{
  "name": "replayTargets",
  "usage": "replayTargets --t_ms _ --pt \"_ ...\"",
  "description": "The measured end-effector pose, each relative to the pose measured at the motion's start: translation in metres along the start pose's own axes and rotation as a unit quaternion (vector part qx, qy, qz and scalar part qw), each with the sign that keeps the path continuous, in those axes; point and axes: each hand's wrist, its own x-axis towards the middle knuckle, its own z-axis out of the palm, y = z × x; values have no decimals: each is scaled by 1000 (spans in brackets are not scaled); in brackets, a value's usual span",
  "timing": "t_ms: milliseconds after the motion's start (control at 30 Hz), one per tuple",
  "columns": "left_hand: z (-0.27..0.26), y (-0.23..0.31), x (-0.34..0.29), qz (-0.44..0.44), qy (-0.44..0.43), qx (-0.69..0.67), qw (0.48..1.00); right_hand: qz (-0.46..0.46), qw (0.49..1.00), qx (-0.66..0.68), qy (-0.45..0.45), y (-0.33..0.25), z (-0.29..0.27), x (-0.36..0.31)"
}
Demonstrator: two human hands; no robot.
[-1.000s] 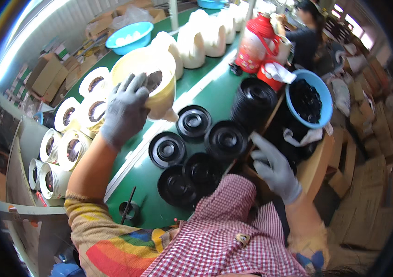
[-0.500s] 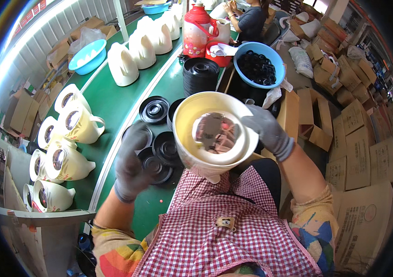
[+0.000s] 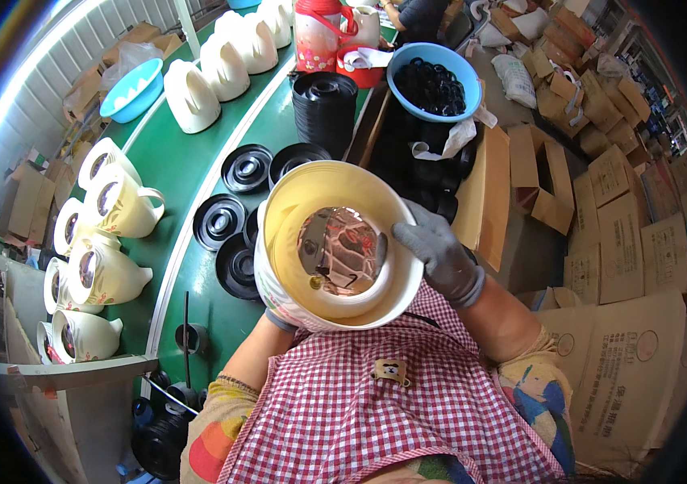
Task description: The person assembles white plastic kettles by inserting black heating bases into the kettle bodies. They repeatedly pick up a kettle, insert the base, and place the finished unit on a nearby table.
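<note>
A cream thermos jug [image 3: 283, 202], tilted with its wide mouth toward me, is held in front of my apron. Inside it shows a round, mirror-like liner surface with reddish reflections. My right hand [image 3: 443, 256], in a grey glove, grips the jug's right rim, thumb at the edge. My left hand [image 3: 281, 321], also gloved, is against the jug's lower left side; its fingers are mostly hidden behind the jug. Just beyond the jug, several black ringed discs [image 3: 219, 221] lie on the green table [image 3: 198, 145], beside a tall stack of black discs [image 3: 325, 109].
More cream jugs [image 3: 110, 270] lie on their sides at the left; white jug-shaped covers [image 3: 192, 97] stand farther back. A blue basin [image 3: 472, 68] holds black rings beside a red flowered flask [image 3: 318, 40]. Cardboard boxes [image 3: 618, 202] line the right. Another person [image 3: 420, 18] sits at the back.
My left hand has moved from above the black discs to the jug's lower left side. The jug has shifted left with my right hand still gripping it. The view has shifted slightly.
</note>
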Motion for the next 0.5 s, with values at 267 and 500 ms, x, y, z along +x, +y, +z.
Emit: replayTargets --t_ms 267,500 --pt "-9 -1 -22 -10 38 1 999 24 998 -45 -38 20 42 -14" --pt "-61 21 -69 -2 143 7 990 13 990 109 -83 108 42 57"
